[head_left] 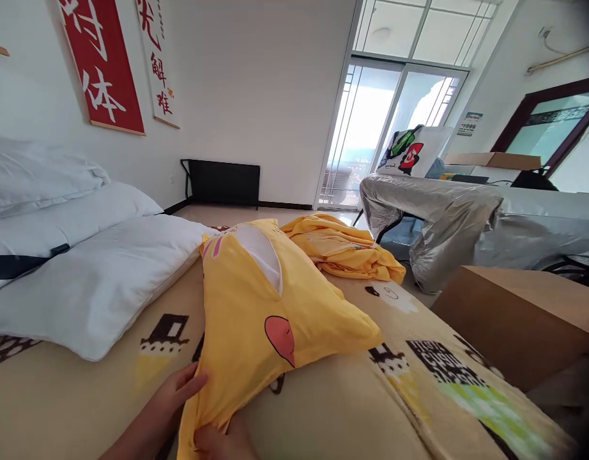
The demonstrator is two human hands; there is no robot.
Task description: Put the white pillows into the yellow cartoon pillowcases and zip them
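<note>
A yellow pillowcase (241, 319) with a red printed shape lies on the bed in front of me. Through a slit in its upper part a white pillow (262, 250) shows inside. My left hand (179, 390) grips the pillowcase's near left edge, fingers bent against the cloth. At the near corner, by the bottom of the view, my right hand (222, 442) is closed on the same cloth; its fingertips are partly hidden. Just beyond the pillowcase lies a crumpled heap of yellow cloth (342, 246).
White pillows (107, 281) are piled on the left of the patterned bed cover (333, 396). A cardboard box (519, 319) stands at the right, near a table draped in silvery plastic (443, 217). A black panel (222, 183) leans against the far wall.
</note>
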